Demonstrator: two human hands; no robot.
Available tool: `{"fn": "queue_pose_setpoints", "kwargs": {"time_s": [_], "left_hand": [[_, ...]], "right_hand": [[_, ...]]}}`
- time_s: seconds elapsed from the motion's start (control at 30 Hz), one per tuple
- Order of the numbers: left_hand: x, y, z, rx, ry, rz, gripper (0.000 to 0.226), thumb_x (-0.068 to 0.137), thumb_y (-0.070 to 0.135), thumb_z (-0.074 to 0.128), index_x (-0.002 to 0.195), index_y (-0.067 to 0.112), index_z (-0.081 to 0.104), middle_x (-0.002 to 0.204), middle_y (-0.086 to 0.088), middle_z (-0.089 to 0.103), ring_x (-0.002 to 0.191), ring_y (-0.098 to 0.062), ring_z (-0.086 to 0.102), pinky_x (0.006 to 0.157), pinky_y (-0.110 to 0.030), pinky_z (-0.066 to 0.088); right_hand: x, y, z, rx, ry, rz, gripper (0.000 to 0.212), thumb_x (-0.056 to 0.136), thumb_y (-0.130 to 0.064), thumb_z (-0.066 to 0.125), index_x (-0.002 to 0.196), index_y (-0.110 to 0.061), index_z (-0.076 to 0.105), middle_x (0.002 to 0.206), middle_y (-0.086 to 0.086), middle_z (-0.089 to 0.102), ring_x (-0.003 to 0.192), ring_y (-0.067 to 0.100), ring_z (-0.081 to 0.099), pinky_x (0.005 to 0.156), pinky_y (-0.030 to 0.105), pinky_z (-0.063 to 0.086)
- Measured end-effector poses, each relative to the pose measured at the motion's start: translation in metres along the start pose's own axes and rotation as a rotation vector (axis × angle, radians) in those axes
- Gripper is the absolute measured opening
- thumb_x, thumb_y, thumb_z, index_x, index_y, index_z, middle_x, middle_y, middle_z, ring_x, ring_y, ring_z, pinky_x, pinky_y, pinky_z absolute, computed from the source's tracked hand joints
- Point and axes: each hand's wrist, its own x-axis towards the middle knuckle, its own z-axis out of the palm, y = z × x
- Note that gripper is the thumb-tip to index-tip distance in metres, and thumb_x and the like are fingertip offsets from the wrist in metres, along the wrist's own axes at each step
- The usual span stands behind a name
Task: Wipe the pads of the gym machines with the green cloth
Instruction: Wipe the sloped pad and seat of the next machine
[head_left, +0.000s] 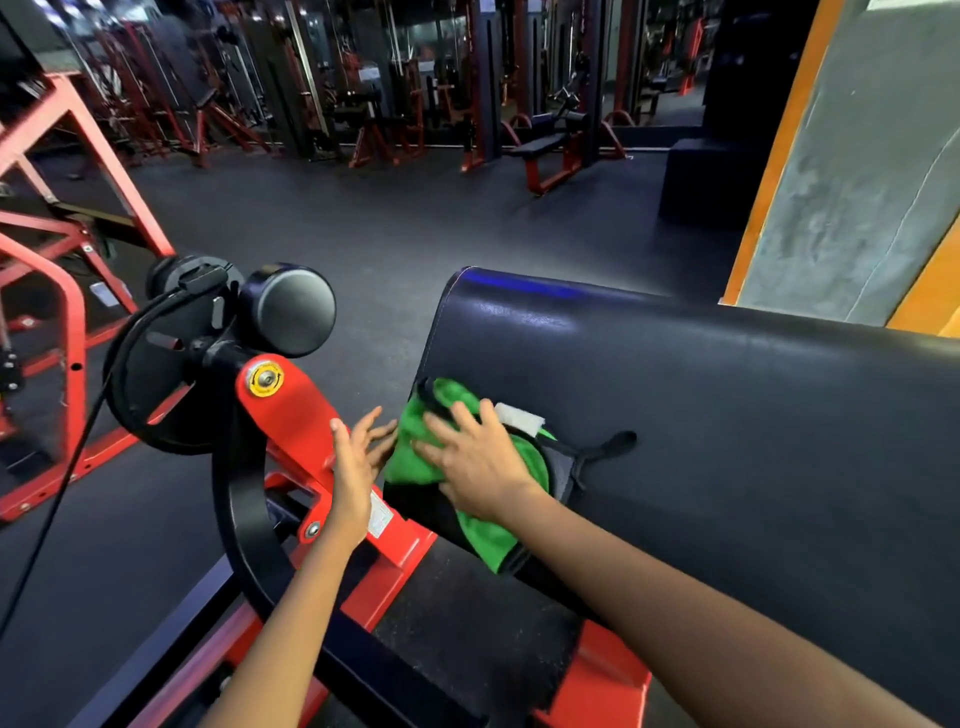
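A large black pad (727, 415) of a red gym machine fills the right half of the view. The green cloth (415, 457) lies spread over the pad's left end and hangs down its near side. My right hand (475, 460) lies flat on the cloth with fingers spread, pressing it against the pad. My left hand (358, 460) hovers just left of the cloth's edge, fingers straight and apart, fingertips close to the cloth. A white tag (519, 418) and a black strap (602, 449) show beside the cloth on the pad.
The machine's red frame (296, 415) and black curved arm (244, 519) with round roller pads (293, 312) stand to the left. More red machines (57, 291) at the far left and back. An orange and grey wall (857, 182) rises at right. Dark rubber floor (389, 223) beyond.
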Motion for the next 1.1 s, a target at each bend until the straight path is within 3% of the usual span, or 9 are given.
{"fn": "queue_pose_setpoints", "kwargs": {"time_s": [0.1,0.23,0.3,0.43,0.57,0.67,0.83,1.0,1.1], "left_hand": [[0.002,0.009,-0.003,0.032,-0.05,-0.055,0.074,0.097,0.05,-0.004,0.142,0.009,0.038,0.136,-0.018,0.049,0.126,-0.029,0.047,0.103,-0.037,0.034],[0.016,0.022,-0.002,0.143,-0.09,-0.105,0.073,0.098,0.052,0.001,0.139,0.009,0.042,0.133,-0.019,0.052,0.108,-0.025,0.055,0.081,-0.03,0.043],[0.017,0.026,0.0,0.185,-0.109,-0.127,0.073,0.098,0.052,0.003,0.134,0.006,0.047,0.129,-0.017,0.054,0.095,-0.019,0.058,0.072,-0.025,0.043],[0.013,0.021,0.001,0.232,-0.099,-0.089,0.065,0.1,0.05,0.015,0.113,0.006,0.061,0.12,-0.018,0.061,0.092,-0.017,0.062,0.084,-0.026,0.047],[0.003,0.02,0.006,0.515,-0.022,0.085,0.058,0.084,0.067,0.037,0.091,0.019,0.069,0.102,-0.007,0.07,0.102,-0.024,0.063,0.097,-0.036,0.044],[-0.009,0.015,0.016,0.857,0.092,0.27,0.037,0.091,0.049,0.054,0.099,0.015,0.066,0.104,-0.005,0.068,0.102,-0.024,0.06,0.084,-0.03,0.038],[-0.008,0.014,0.029,0.963,0.235,0.269,0.043,0.093,0.05,0.049,0.094,0.009,0.063,0.103,-0.013,0.066,0.101,-0.032,0.059,0.085,-0.036,0.038],[0.004,0.02,0.052,0.905,0.262,0.416,0.045,0.091,0.038,0.057,0.125,0.007,0.054,0.131,-0.012,0.054,0.123,-0.029,0.048,0.103,-0.041,0.032],[0.014,0.009,0.064,0.849,0.028,0.566,0.055,0.092,0.033,0.054,0.14,0.008,0.041,0.15,-0.008,0.036,0.141,-0.024,0.028,0.114,-0.042,0.017]], "right_hand": [[-0.006,-0.021,0.002,0.039,-0.017,0.128,0.062,0.096,-0.041,0.042,0.151,-0.026,0.018,0.157,0.004,0.015,0.136,0.037,0.018,0.108,0.058,0.017],[-0.014,-0.032,0.012,-0.025,-0.081,-0.167,0.054,0.096,-0.042,0.04,0.148,-0.032,0.026,0.153,0.001,0.022,0.134,0.034,0.022,0.107,0.056,0.021],[-0.009,-0.018,0.007,0.0,-0.048,-0.121,0.055,0.095,-0.045,0.043,0.147,-0.032,0.029,0.153,-0.001,0.023,0.134,0.031,0.023,0.107,0.053,0.021],[-0.013,-0.031,0.007,0.096,-0.01,0.132,0.061,0.096,-0.049,0.04,0.15,-0.026,0.022,0.156,0.003,0.018,0.136,0.034,0.02,0.109,0.056,0.017],[-0.025,-0.039,0.013,0.004,-0.08,-0.154,0.055,0.096,-0.048,0.04,0.147,-0.031,0.028,0.15,0.002,0.026,0.132,0.033,0.026,0.108,0.054,0.021],[-0.026,-0.014,0.003,0.011,-0.035,-0.13,0.053,0.093,-0.045,0.046,0.144,-0.033,0.035,0.148,-0.002,0.03,0.132,0.03,0.026,0.107,0.05,0.023],[-0.025,0.014,-0.012,0.032,0.02,0.188,0.061,0.093,-0.044,0.046,0.149,-0.031,0.024,0.156,0.002,0.017,0.136,0.034,0.02,0.108,0.052,0.019],[-0.054,-0.002,-0.001,-0.078,-0.097,-0.273,0.055,0.094,-0.047,0.043,0.146,-0.035,0.029,0.153,0.0,0.025,0.132,0.03,0.026,0.108,0.051,0.02],[-0.057,0.023,-0.01,-0.057,-0.083,-0.228,0.056,0.09,-0.051,0.047,0.144,-0.038,0.033,0.15,-0.005,0.031,0.13,0.026,0.028,0.105,0.046,0.022]]}}
